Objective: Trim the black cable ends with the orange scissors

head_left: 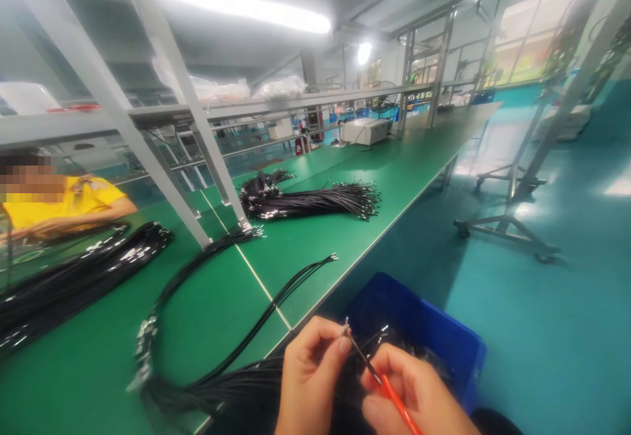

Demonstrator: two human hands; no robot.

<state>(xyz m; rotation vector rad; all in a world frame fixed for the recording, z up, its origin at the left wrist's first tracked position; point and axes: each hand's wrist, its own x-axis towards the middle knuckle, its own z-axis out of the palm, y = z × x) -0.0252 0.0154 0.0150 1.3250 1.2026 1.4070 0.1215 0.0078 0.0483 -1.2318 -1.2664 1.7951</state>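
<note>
Black wire (pixel 362 356) with metal terminal tip (pixel 346 324), head view: pinched at the tip end between left hand (pixel 308 376) thumb and forefinger, just past the bench's near edge (pixel 345 277), above the blue bin (pixel 434 330). Right hand (pixel 419 395) closed around a thin red tool (pixel 397 402), its point touching the wire just below the terminal. Wire's long axis runs from lower right up to upper left; terminal points up and away. Left fingers are nearer the tip. Loose wire bunch (pixel 221 330) trails left over the bench; a bundled harness (pixel 310 200) lies farther back. Another person's arm (pixel 73 215) rests at the far left.
</note>
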